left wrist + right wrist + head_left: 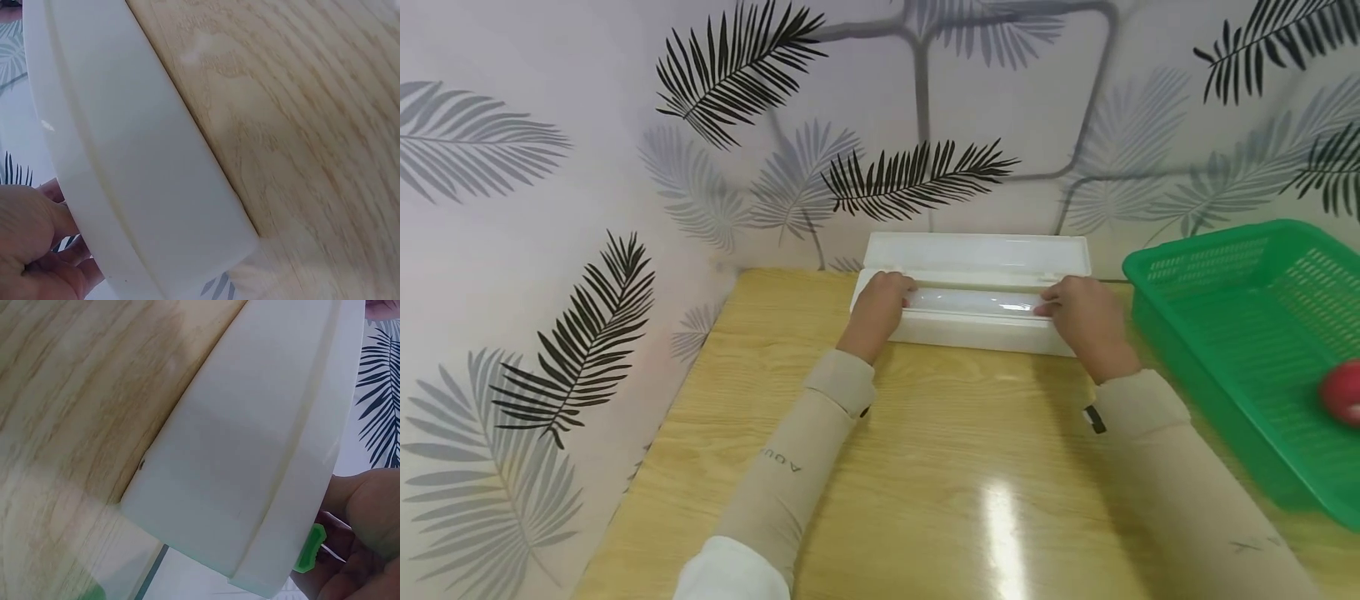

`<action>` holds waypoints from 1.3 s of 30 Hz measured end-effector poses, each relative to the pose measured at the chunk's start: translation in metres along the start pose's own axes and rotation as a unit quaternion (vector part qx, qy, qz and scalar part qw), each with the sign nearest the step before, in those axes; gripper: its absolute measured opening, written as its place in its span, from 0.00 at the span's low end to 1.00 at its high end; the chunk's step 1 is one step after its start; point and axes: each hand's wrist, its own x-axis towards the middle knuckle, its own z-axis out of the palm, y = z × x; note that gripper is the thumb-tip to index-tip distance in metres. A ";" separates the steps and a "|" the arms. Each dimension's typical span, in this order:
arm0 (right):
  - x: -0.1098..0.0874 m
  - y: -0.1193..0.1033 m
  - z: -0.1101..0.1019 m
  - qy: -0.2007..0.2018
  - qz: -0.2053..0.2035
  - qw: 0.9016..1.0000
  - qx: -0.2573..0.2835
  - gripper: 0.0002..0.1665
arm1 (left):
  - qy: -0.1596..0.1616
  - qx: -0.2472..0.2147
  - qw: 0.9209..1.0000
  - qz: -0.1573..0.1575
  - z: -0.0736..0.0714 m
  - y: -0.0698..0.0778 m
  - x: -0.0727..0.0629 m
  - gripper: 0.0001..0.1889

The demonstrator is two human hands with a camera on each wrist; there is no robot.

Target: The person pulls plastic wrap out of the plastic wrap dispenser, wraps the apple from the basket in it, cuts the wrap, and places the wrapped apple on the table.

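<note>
A long white box (985, 329) lies near the back of the table, its hinged lid (977, 252) raised toward the wall. Inside is a shiny, clear-to-white roll (973, 301) that looks like plastic wrap. My left hand (880, 310) reaches over the box's left end and grips the roll there, fingers curled. At the other end my right hand (1086, 321) holds the roll likewise. Both wrist views show mostly the box's front wall (150, 150), which hides the fingertips. A small green piece (310, 549) shows by the right fingers; what it belongs to is unclear.
On the right stands a green plastic basket (1217, 358), close to my right forearm, with a round red object (1343, 393) inside. A leaf-patterned wall covering (737, 192) rises behind and left of the wooden table (925, 467).
</note>
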 end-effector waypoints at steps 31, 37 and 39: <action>0.005 0.016 0.010 0.002 -0.042 0.999 -0.004 0.09 | 0.014 -0.012 0.999 -0.026 0.007 0.003 0.000 0.14; 0.011 0.021 0.006 -0.024 -0.060 0.998 -0.009 0.16 | -0.007 -0.071 0.997 -0.002 -0.008 0.001 -0.002 0.15; 0.011 0.020 0.003 -0.039 -0.058 0.997 -0.017 0.18 | -0.016 -0.075 0.997 0.007 -0.011 0.001 -0.004 0.15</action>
